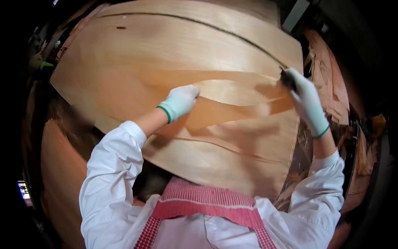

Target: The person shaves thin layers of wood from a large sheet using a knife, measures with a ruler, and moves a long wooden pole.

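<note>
My left hand (180,101), in a white glove with a green cuff, pinches the edge of a thin, wavy wood veneer strip (236,110) lying over a broad pale veneer sheet (186,45). My right hand (306,99), gloved the same way, is closed on a dark object (287,79) at the sheet's right edge, by the strip's right end. A long, narrow dark line (232,34) curves across the upper part of the sheet to that object; whether it is a gap or a separate thing I cannot tell.
Pinkish veneer pieces are piled at the right (325,79). A large reddish sheet (60,166) stands at the lower left. More dark clutter surrounds the stack, and a pale post (294,14) is at the upper right.
</note>
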The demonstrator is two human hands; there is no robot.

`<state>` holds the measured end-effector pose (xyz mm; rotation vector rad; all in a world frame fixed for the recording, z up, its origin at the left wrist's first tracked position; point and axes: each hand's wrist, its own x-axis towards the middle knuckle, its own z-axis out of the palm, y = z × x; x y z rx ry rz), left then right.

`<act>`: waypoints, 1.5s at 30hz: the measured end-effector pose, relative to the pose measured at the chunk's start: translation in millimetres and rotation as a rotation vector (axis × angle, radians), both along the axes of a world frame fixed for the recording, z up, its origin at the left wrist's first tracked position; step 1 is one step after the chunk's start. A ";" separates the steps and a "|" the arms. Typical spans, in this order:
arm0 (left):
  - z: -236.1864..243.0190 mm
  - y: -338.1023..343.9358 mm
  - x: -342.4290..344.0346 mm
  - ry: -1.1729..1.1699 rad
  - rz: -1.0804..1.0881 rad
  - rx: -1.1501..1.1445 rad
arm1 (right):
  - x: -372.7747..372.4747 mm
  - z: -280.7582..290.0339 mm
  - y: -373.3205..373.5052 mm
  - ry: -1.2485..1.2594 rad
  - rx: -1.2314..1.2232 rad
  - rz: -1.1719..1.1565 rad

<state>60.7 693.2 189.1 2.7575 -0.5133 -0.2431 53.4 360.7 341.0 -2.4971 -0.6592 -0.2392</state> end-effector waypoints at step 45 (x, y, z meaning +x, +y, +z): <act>211.6 151.5 354.2 0.288 -0.159 -1.576 | 227.1 -145.1 332.5 0.329 0.911 -0.349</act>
